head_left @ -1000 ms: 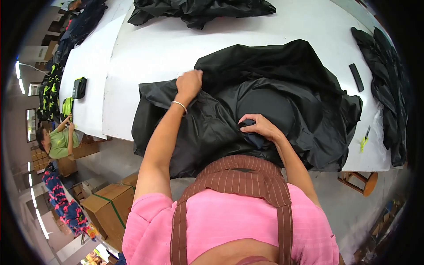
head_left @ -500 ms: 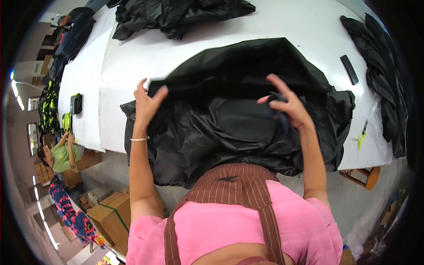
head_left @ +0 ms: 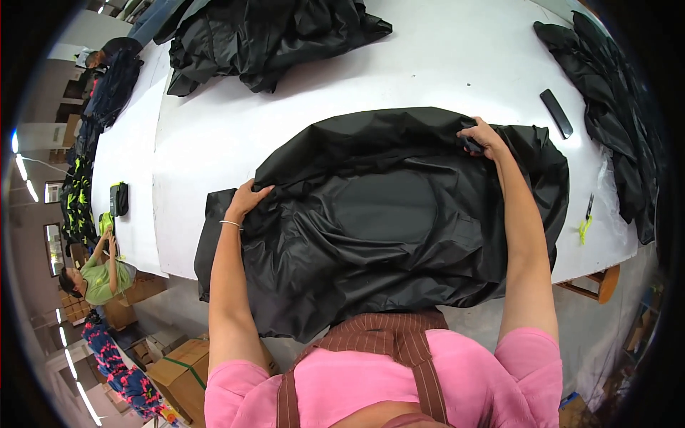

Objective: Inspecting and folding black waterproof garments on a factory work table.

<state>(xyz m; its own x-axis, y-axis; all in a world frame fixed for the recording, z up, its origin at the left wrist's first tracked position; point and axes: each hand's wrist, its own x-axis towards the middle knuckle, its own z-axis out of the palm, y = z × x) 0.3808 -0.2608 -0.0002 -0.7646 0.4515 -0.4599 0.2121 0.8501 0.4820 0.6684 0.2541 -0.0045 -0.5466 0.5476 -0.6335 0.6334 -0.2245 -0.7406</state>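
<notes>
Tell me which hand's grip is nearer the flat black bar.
Right: the right grip is at the black fabric, left of the bar; the left grip is much farther left.

Bright — strip lamps [head_left: 88, 404] at left; soft sheen on black fabric [head_left: 385, 214] — fisheye edges bowed, dark.

Left hand [head_left: 246, 200], spread above black cloth [head_left: 307, 285] half second ago, now down touching its upper-left rim. Right hand [head_left: 484, 139] shifted from near table's [head_left: 442, 64] front edge toward far edge, now at cloth's far-right rim; dark item [head_left: 469, 145] in it, too small to identify, moved along. Round panel [head_left: 385, 207] now clear of hands, folds opened around it.
</notes>
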